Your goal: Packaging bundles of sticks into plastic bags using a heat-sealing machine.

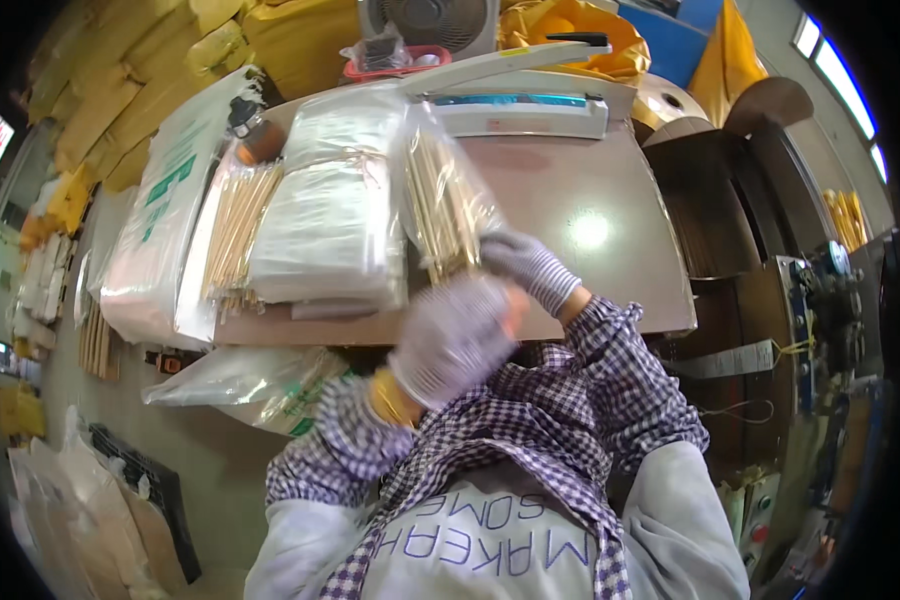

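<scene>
With my hands as the middle of the dial, the clear bag of sticks (pixel 440 190) lies toward eleven o'clock on the bench (pixel 630 270), just right of the stack of clear bags (pixel 335 205), its near end toward me. My right hand (pixel 532 268) is at that end's right edge, fingers bent in against the plastic, perhaps to steady it; I cannot tell whether they pinch. My left hand (pixel 457 340) is just below the same end, too blurred to tell whether it is spread or pinching anything.

The stack, at ten o'clock, has a string (pixel 340 157) across it, which likely keeps the slippery plastic together. Loose sticks (pixel 238 225) lie past it, between nine and ten, on my left hand's side. At twelve, the sealer (pixel 535 118) sits with its lever (pixel 490 75) raised, probably leaving room for plastic underneath. Between two and three, an open box (pixel 690 155) stands beside the bench's right edge, seemingly within my right arm's reach.
</scene>
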`<state>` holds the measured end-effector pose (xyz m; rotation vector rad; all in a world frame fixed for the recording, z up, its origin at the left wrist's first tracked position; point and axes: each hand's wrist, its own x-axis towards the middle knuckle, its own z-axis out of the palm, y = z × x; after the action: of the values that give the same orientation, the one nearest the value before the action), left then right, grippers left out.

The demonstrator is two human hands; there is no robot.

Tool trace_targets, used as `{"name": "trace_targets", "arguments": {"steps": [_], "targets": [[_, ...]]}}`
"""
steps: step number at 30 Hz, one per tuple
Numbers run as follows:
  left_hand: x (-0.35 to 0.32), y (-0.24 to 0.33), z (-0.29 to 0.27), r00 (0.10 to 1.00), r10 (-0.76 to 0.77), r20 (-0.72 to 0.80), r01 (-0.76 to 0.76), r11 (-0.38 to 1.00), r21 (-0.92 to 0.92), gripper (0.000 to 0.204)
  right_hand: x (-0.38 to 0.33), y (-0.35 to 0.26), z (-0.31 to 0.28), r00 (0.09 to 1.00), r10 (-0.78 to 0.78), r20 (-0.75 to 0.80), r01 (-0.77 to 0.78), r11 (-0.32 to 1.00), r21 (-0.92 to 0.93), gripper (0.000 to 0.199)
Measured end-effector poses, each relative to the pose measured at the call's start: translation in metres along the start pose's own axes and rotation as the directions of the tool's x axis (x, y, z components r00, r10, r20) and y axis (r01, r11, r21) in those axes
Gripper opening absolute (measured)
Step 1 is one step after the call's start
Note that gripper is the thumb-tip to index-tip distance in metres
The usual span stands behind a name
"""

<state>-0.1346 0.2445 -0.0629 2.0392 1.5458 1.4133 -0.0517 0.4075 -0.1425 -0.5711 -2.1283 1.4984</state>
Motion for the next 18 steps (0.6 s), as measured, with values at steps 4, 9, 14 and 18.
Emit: {"name": "trace_targets", "arguments": {"steps": [4, 9, 14, 18], "targets": [[-0.087, -0.05, 0.091, 0.773, -0.46, 0.438, 0.349, 0.884, 0.312, 0.028, -0.027, 0.032, -0.041, 0.866, 0.49, -0.095, -0.455, 0.853, 0.254, 0.022], [-0.104, -0.084, 0.155, 0.483, -0.629, 0.609, 0.481, 0.772, 0.415, 0.036, -0.056, 0.095, -0.143, 0.724, 0.408, -0.555, -0.369, 0.91, 0.187, 0.018], [-0.093, -0.055, 0.165, 0.121, -0.648, 0.752, 0.31, 0.744, 0.592, 0.032, -0.099, 0.129, -0.164, 0.595, 0.182, -0.783, -0.333, 0.942, -0.034, 0.02], [-0.111, -0.078, 0.178, 0.118, -0.609, 0.785, 0.221, 0.787, 0.577, 0.026, -0.088, 0.11, -0.15, 0.618, -0.133, -0.775, -0.348, 0.837, -0.422, 0.015]]}}
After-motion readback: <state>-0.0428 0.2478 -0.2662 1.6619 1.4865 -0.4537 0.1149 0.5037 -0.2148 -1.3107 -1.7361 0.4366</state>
